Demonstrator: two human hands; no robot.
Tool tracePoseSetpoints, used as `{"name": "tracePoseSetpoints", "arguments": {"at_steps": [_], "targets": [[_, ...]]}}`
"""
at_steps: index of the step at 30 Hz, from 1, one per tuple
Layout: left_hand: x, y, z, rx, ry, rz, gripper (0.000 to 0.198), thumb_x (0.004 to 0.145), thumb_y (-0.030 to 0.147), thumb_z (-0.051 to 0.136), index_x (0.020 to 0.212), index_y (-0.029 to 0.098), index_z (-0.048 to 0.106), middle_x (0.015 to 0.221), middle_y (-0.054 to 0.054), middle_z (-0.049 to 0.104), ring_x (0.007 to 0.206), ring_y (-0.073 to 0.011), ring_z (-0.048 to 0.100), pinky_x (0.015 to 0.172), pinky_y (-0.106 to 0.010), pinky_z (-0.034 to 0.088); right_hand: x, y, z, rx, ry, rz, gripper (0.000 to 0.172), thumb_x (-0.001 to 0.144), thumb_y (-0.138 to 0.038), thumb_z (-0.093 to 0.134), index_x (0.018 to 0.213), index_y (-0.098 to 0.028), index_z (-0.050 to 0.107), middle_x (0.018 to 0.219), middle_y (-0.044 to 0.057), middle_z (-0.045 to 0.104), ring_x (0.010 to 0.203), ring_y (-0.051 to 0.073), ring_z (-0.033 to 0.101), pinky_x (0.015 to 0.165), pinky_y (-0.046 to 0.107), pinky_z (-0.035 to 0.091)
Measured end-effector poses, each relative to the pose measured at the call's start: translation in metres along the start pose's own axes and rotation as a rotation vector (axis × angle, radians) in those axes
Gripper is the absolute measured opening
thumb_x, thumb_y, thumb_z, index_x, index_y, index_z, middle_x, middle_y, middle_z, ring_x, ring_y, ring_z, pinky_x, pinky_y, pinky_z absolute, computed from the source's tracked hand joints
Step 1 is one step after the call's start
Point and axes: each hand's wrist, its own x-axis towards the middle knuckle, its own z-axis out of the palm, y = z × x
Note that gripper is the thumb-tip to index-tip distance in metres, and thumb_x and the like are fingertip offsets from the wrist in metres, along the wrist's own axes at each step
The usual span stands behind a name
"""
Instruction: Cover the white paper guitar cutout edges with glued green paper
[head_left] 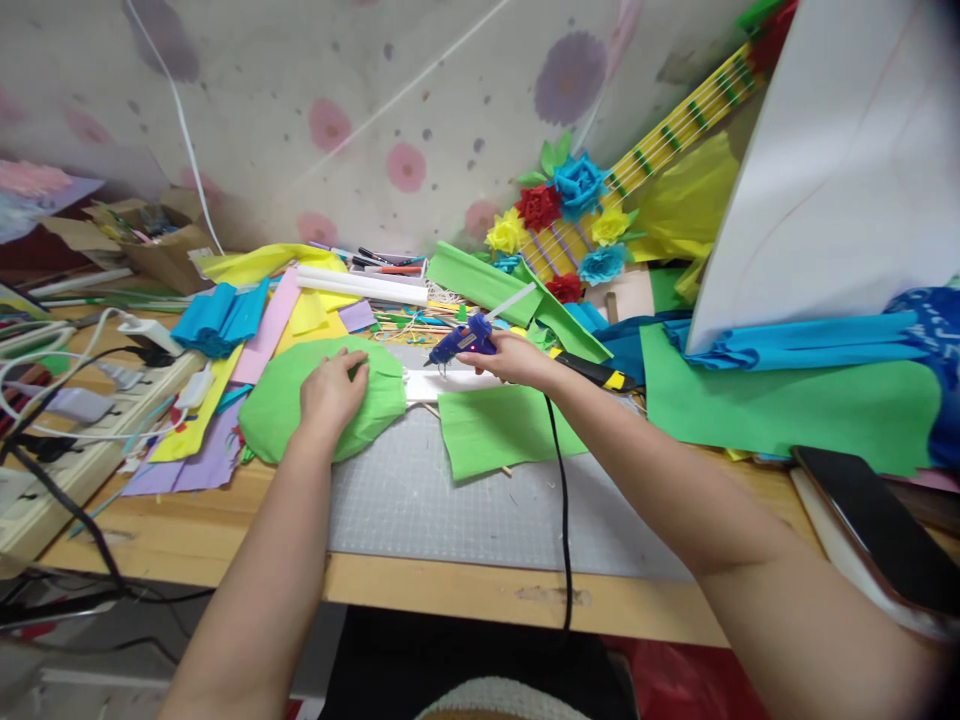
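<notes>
My right hand (511,358) grips a blue hot glue gun (459,342) with a white glue stick (513,300) poking out of its back. Its nozzle points left, over a white strip (424,386) that joins a rounded shape covered in green crepe paper (281,400). On that green shape my left hand (335,388) lies with its fingers stretched out and slightly bent, holding nothing. Just below the white strip is a loose piece of green crepe paper (487,435). A black cord (561,500) runs from the gun over the table edge.
A grey cutting mat (420,510) lies underneath. Power strips (97,440) with plugs line the left side. A yellow guitar with paper flowers (637,165) leans at the back. A black-and-yellow utility knife (592,370) lies behind my right forearm, and a phone (877,520) at the right.
</notes>
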Motion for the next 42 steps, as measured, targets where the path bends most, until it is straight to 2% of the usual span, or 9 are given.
{"name": "tracePoseSetpoints", "arguments": {"at_steps": [5,10,15,25,42], "targets": [[0.0,0.0,0.0,0.001,-0.008,-0.015,0.035,0.086,0.032,0.046,0.116,0.026,0.063,0.134,-0.003,0.051,0.124,-0.0282,0.047,0.101,-0.04,0.04,0.011,-0.007,0.009,-0.065,0.008,-0.048,0.042,0.078,-0.056,0.055,0.091,-0.017,0.064,0.079,0.004,0.069,0.07,0.015,0.062,0.066,0.025,0.045],[0.001,-0.001,0.001,-0.005,-0.014,-0.005,0.035,0.086,0.033,0.046,0.116,0.026,0.063,0.135,-0.002,0.05,0.124,-0.0279,0.046,0.1,-0.039,0.04,0.018,-0.015,0.015,-0.088,0.01,-0.107,0.041,0.079,-0.053,0.055,0.098,-0.018,0.064,0.084,0.005,0.069,0.078,0.017,0.062,0.072,0.026,0.044],[0.001,-0.001,0.0,0.006,-0.019,-0.012,0.035,0.086,0.033,0.046,0.116,0.026,0.062,0.135,-0.002,0.05,0.124,-0.0292,0.047,0.099,-0.04,0.041,0.022,-0.019,0.016,-0.108,0.017,-0.103,0.044,0.079,-0.054,0.054,0.101,-0.018,0.064,0.084,0.006,0.069,0.081,0.017,0.062,0.076,0.027,0.043],[0.0,0.0,0.0,0.01,-0.018,-0.014,0.035,0.086,0.032,0.046,0.116,0.026,0.063,0.135,-0.002,0.05,0.123,-0.0285,0.047,0.1,-0.04,0.04,0.023,-0.016,0.017,-0.187,0.009,-0.1,0.044,0.079,-0.055,0.054,0.097,-0.017,0.063,0.086,0.007,0.068,0.083,0.018,0.062,0.073,0.026,0.043],[0.0,0.001,-0.001,0.009,-0.014,-0.013,0.035,0.086,0.033,0.045,0.115,0.026,0.063,0.134,-0.003,0.052,0.12,-0.0276,0.051,0.099,-0.038,0.041,0.007,0.013,-0.007,-0.233,0.001,-0.01,0.046,0.078,-0.057,0.054,0.1,-0.017,0.063,0.08,0.006,0.066,0.074,0.019,0.06,0.067,0.027,0.043]]}}
